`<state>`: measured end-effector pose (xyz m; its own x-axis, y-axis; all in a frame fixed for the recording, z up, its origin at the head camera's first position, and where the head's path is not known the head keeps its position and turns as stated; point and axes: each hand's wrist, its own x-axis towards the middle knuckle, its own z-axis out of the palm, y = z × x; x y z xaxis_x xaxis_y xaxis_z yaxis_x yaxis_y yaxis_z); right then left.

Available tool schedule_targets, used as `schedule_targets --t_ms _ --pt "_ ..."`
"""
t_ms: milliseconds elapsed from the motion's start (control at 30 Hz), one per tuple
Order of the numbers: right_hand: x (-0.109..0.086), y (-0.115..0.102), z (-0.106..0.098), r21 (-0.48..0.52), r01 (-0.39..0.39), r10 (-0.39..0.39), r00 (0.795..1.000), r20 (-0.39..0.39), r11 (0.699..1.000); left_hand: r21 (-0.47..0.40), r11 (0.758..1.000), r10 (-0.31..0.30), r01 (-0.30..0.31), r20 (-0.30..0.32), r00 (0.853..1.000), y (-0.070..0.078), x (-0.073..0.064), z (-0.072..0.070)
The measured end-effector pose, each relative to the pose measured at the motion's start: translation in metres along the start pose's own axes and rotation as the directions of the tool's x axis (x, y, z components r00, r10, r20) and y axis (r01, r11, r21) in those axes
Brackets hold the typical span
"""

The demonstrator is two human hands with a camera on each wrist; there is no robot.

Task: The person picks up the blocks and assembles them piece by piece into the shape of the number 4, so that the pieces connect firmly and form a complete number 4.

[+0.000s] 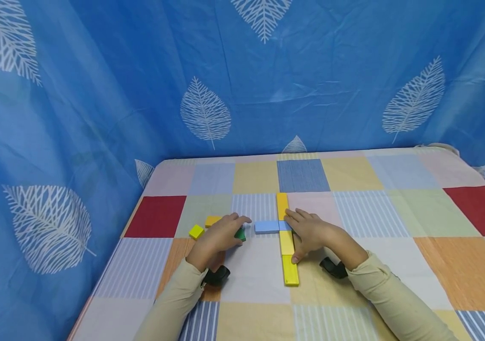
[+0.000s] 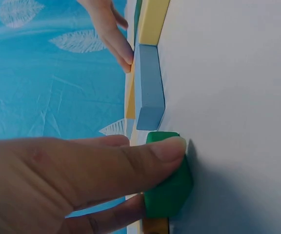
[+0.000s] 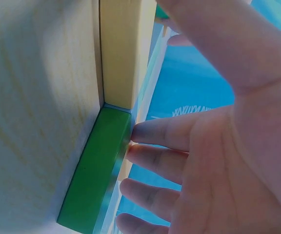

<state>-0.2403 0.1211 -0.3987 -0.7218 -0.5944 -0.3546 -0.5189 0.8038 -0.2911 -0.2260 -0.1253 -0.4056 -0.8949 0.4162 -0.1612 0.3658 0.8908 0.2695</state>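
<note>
- Green block [image 2: 173,191] is pinched by left hand [image 1: 222,235]; judged light, rigid, best gripped across opposite sides.
- Right hand [image 1: 313,233] is spread at near yellow bar [image 1: 291,275], unclamped.

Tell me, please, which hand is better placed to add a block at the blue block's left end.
Probably the left hand: it pinches a green block close to that end of the blue block. The right hand is at the yellow blocks, farther away.

Shows yellow, blue and green on blocks [image 1: 291,272]; mixes striped and plain patchwork on tablecloth [image 1: 255,279]; repeats leafy white on blue curtain [image 1: 332,123].
</note>
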Motion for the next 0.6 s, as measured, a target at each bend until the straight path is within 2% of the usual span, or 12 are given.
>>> schedule_targets --t_ms 333,600 --pt "-0.002 0.000 -0.001 0.019 -0.008 0.008 1.000 -0.001 1.000 0.014 1.000 0.006 -0.006 -0.021 1.000 -0.004 0.007 0.002" --pt "-0.001 -0.002 -0.001 0.010 -0.004 0.004 1.000 0.003 1.000 0.006 0.998 0.065 -0.065 -0.064 0.996 -0.008 0.013 0.003"
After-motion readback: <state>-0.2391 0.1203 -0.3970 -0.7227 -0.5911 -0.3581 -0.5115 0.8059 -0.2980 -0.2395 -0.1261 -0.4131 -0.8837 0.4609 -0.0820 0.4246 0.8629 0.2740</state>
